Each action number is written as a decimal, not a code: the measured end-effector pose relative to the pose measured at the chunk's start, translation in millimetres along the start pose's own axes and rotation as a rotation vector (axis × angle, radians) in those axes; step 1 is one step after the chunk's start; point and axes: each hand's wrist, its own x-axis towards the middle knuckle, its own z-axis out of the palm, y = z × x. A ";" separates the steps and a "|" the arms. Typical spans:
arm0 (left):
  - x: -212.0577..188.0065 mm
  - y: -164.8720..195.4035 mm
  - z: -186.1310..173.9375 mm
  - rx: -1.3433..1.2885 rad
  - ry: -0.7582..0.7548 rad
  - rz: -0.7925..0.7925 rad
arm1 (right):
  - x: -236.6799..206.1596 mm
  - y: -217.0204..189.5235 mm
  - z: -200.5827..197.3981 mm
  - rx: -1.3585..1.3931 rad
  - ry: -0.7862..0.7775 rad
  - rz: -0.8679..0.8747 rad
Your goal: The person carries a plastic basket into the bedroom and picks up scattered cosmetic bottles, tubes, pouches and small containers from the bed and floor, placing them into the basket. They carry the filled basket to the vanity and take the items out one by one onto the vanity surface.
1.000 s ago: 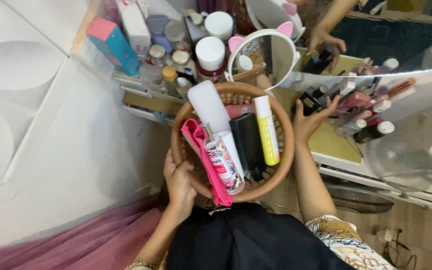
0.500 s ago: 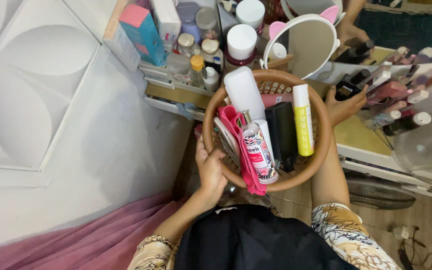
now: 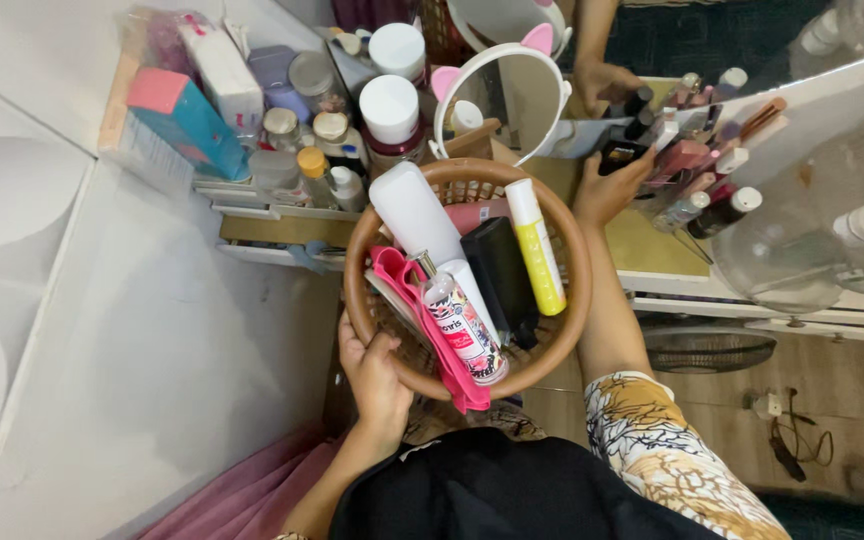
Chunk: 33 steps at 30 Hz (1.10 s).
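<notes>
Since a moment ago the right hand (image 3: 607, 190) has reached further to the black compact (image 3: 620, 155) on the desk (image 3: 652, 250), its grip open. Left hand (image 3: 377, 375) clamps the round basket (image 3: 367, 225) rim; one-handed, it could tilt and spill bottles.

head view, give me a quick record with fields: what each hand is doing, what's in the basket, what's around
left hand: grips the near rim of the round brown basket
right hand: at the basket's far right rim, fingers reaching toward a small black item on the shelf
basket contents: white tube, yellow tube, black case, pink cloth, patterned spray can
around: cat-ear mirror, white-capped jars, teal box
</notes>
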 end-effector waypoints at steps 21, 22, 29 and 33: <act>-7.0 5.9 4.3 -0.092 0.047 -0.041 | -12.9 -8.1 -18.2 0.001 -0.009 -0.175; -6.8 5.5 4.3 -0.103 0.038 -0.043 | -10.3 -5.8 -18.6 0.015 -0.011 -0.175; -2.4 1.9 -3.2 -0.118 -0.020 -0.004 | -2.7 -23.9 -50.3 0.124 -0.042 -0.244; 0.5 5.4 -1.2 -0.131 0.004 -0.006 | 8.7 -93.4 -125.6 0.544 -0.232 0.080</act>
